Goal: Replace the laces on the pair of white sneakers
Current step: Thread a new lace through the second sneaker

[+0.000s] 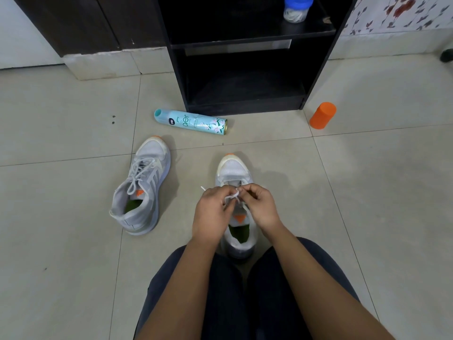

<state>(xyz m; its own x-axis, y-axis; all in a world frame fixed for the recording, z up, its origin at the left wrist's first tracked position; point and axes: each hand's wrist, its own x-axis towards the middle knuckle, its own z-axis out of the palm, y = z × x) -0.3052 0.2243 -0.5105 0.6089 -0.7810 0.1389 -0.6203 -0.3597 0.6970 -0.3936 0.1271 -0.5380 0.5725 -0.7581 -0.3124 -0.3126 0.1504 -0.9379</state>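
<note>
A person is sitting on the tiled floor [367, 217] with knees apart, and the near sneaker [234, 173] is standing upright between the legs, its toe pointing away. Both hands are meeting over its tongue. The left hand [212, 212] is pinching the white lace [232, 195] between thumb and fingers, closed on it. The right hand [261, 204] is curling its fingers around the same lace from the other side, also clamped on it. The two hands are nearly touching, with the lace crossing between them; one tip of it is sticking out past the left hand's knuckles.

The other sneaker [142, 190] is lying well to the left, tilted onto its side, laced, with the loose ends resting over its tongue.

Beyond the shoes, a pale blue spray can [191, 121] is lying on its side just in front of a dark cabinet [242, 69]. An orange cap [323, 115] is standing on the floor to the right of the cabinet. A blue-lidded jar [296, 9] is sitting on the cabinet's upper shelf.
</note>
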